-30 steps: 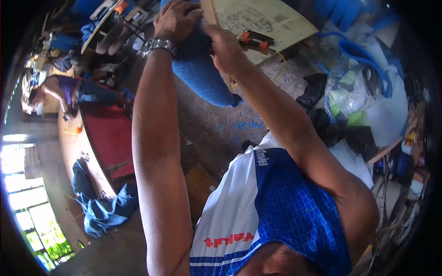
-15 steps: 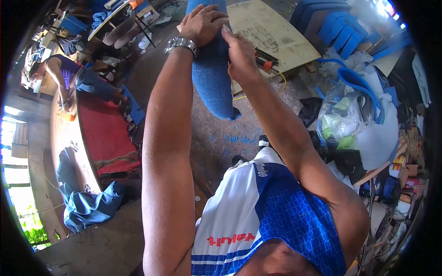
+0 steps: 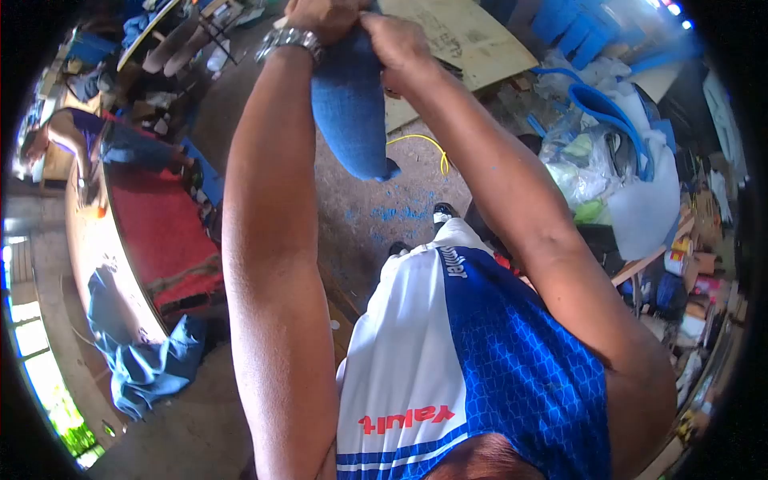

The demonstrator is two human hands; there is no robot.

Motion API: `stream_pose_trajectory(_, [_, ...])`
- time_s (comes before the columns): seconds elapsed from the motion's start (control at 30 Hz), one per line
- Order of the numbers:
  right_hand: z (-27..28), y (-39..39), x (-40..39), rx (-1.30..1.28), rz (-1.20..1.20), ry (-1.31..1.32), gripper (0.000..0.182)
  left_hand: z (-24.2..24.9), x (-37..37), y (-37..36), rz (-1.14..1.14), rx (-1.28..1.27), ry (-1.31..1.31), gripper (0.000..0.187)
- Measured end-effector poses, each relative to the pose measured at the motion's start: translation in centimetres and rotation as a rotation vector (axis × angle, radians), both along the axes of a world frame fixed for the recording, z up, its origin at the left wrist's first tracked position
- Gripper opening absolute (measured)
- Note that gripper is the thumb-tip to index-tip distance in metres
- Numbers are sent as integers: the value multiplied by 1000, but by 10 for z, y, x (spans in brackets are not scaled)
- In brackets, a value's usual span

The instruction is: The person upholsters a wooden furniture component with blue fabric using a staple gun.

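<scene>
A long piece covered in blue denim (image 3: 352, 116) hangs at the top centre of the view, its rounded lower end over the floor. My left hand (image 3: 324, 18), with a metal watch at the wrist, is closed on its upper part at the frame's top edge. Close beside it on the right, my right hand (image 3: 396, 40) grips the denim's edge. The fingers of both hands are partly hidden or cut off by the frame, and so is the upper end of the denim piece.
Behind my hands lies a pale board (image 3: 480, 48), with a yellow cord (image 3: 428, 138) by it. Plastic bags and foam (image 3: 584, 168) are heaped at right. At left, another person (image 3: 80, 136) leans over a curved table (image 3: 100, 232) with blue cloth (image 3: 148, 360) hanging off it.
Both hands and the denim piece have moved up and slightly left in the view. The surroundings have shifted left too. My left hand's spread fingers are now bunched round the denim.
</scene>
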State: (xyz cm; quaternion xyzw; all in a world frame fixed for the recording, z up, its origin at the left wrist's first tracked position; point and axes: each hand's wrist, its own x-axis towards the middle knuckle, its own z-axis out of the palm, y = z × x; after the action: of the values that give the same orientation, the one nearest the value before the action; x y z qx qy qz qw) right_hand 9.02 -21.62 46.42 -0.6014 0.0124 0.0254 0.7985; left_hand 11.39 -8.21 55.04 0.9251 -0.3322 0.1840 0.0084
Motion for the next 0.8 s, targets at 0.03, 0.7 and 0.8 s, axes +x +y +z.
stream_pose_trajectory(0.03, [-8, -5, 4, -155, 15, -46, 34, -2, -2, -6, -10, -69, 28, 32])
stream_pose_trajectory(0.7, [-131, -95, 25, 147, 300, 60, 35, -92, -182, 47, 258, -944, 176, 51])
stream_pose_trajectory(0.8, [-250, -143, 30, -271, 183, 268, 23, -159, -240, 98, 634, -727, 562, 34])
